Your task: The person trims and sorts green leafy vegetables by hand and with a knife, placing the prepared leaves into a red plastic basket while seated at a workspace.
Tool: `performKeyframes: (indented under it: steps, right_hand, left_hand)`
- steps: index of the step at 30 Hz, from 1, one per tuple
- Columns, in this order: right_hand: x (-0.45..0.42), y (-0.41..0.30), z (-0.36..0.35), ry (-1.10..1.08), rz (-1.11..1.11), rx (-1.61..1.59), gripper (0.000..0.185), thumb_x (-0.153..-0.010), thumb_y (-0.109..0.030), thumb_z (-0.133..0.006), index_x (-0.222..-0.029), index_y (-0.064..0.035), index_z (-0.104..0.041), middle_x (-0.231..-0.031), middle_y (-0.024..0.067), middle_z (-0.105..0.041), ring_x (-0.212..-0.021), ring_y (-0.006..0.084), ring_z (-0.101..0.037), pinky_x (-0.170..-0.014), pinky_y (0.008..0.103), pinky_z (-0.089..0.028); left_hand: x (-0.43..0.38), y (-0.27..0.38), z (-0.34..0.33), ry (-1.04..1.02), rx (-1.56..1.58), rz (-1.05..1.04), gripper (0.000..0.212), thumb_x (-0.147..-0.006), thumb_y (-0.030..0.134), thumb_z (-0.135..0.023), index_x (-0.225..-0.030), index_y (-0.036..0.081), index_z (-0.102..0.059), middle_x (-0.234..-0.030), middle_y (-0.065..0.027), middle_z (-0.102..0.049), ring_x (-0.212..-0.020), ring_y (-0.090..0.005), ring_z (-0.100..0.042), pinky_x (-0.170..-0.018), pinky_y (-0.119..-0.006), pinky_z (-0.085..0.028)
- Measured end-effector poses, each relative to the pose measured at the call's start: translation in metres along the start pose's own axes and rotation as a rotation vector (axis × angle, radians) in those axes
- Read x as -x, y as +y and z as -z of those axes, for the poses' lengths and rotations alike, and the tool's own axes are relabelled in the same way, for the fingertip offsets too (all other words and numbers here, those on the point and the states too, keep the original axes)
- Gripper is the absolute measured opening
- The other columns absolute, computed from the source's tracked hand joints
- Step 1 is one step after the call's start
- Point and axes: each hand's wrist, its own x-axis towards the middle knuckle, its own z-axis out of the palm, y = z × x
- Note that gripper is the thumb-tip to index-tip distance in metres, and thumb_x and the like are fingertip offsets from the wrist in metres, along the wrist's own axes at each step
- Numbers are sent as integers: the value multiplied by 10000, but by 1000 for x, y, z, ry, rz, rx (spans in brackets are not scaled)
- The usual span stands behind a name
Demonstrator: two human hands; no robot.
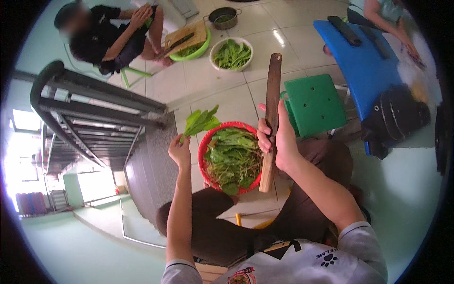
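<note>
My left hand (180, 152) pinches the stem end of a small bunch of leafy greens (201, 121), left of a red plastic basket (202, 149). In my right hand (282, 142) is a knife (273, 85) with a long, brown-stained blade and a pale wooden handle, its blade pointing away from me. The basket sits on the floor between my legs, full of leafy greens with stems and roots (232, 158). The knife handle passes in front of the basket's right rim.
A green plastic stool (315, 104) stands at right, near a blue table (376, 64) with a black bag (393, 113). Ahead are a white bowl of greens (232, 55), a metal pot (223, 19) and a cutting board (193, 33). Stair railing (99, 88) borders the left. Two people sit nearby.
</note>
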Motion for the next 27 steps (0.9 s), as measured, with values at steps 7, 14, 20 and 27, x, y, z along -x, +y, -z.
performKeyframes:
  steps: [7,14,20,27]
  right_hand:
    - [4,-38,11,-1,87,-147,652,-995,-670,-334,-1319,-112,-425,-632,-35,-353,-411,92,-338,-403,260,-307]
    - [6,-52,14,1,60,-159,730,-976,-709,-298,-1386,-115,-406,-664,-26,-335,-424,91,-329,-391,269,-308]
    - [5,-57,12,-3,82,-207,735,-971,-711,-317,-1376,-105,-411,-668,-30,-346,-423,91,-327,-393,267,-309]
    - [10,-59,15,43,84,-201,703,-993,-671,-309,-1325,-68,-449,-669,-31,-350,-437,88,-325,-397,260,-311]
  left_hand:
    - [-64,10,-146,118,225,81,306,-843,5,-728,-1105,-104,-614,-1020,-116,-648,-905,-168,-665,-763,-257,-559]
    - [-156,73,-281,151,112,-35,467,-800,141,-789,-1176,-85,-626,-1089,-171,-674,-946,-254,-654,-873,-361,-512]
    - [-138,-1,-263,-4,-35,37,444,-818,245,-768,-1138,-44,-660,-1098,-180,-691,-1003,-271,-661,-866,-374,-510]
    - [12,-16,-117,-178,-193,20,198,-868,188,-726,-944,6,-739,-831,-108,-733,-747,-199,-700,-696,-338,-542]
